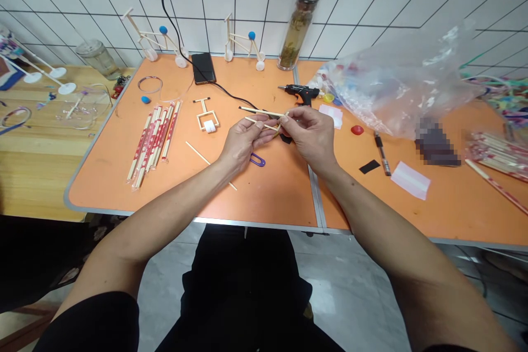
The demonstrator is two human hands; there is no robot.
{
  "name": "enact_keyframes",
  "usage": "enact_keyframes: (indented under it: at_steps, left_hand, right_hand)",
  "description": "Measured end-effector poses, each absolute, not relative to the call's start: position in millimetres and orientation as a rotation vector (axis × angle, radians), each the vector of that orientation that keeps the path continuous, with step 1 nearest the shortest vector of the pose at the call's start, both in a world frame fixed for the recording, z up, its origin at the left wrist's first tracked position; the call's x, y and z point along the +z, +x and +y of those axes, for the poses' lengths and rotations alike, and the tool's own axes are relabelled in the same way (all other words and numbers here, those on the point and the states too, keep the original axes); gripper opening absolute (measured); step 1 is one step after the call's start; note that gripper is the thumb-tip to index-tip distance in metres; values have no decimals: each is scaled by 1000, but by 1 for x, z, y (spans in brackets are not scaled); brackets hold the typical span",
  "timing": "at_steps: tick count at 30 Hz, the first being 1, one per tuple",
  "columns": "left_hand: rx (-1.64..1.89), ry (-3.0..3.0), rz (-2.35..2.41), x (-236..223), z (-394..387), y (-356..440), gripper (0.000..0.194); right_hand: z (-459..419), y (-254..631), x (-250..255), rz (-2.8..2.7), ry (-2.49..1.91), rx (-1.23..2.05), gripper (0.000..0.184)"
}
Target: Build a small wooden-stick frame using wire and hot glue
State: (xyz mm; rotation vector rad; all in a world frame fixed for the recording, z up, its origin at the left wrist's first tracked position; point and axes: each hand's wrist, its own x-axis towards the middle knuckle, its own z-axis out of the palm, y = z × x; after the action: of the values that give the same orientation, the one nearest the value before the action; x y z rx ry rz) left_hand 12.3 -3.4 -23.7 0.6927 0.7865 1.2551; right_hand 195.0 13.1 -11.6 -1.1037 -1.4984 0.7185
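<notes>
Above the middle of the orange table, both hands hold a small frame of joined wooden sticks (264, 112). My left hand (240, 142) is closed on its lower sticks, thumb against fingers. On the other side, my right hand (314, 135) pinches the end where the sticks meet; the fingertips partly hide that joint. A purple clip-like piece (258, 160) lies just below my left hand. Under that forearm rests a loose thin stick (197, 153). A small square stick assembly with a white roll (209, 125) lies to the left. Behind my right hand is a black glue gun (303, 92).
Wrapped chopsticks (153, 140) lie at left. Two stick bicycle models (237, 38) stand by the wall near a phone (203, 68) and a tea bottle (303, 19). At right are a plastic bag (396, 82), a pen (382, 154) and a white paper piece (411, 180).
</notes>
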Motion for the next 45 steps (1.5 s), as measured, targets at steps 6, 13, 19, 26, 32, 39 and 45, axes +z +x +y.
enact_keyframes:
  at_steps: [6, 13, 19, 26, 32, 39, 45]
  left_hand:
    - [1243, 695, 819, -22, -3, 13, 6]
    - [1224, 681, 854, -19, -4, 13, 9]
    - [1227, 677, 837, -22, -1, 12, 11]
    - [1233, 736, 812, -27, 1, 10, 16]
    - [1237, 784, 800, -29, 3, 9, 21]
    - [1247, 848, 792, -29, 3, 8, 17]
    - [1238, 886, 839, -26, 1, 7, 25]
  right_hand:
    - [13, 195, -12, -1489, -1109, 727, 26]
    - [12, 193, -12, -1470, -1092, 732, 31]
    - [11, 192, -10, -1456, -1087, 747, 36]
    - [11, 193, -12, -1447, -1071, 744, 31]
    - [13, 192, -15, -1440, -1052, 735, 27]
    - [13, 191, -16, -1440, -1032, 722, 30]
    - [13, 192, -17, -1457, -1040, 712, 28]
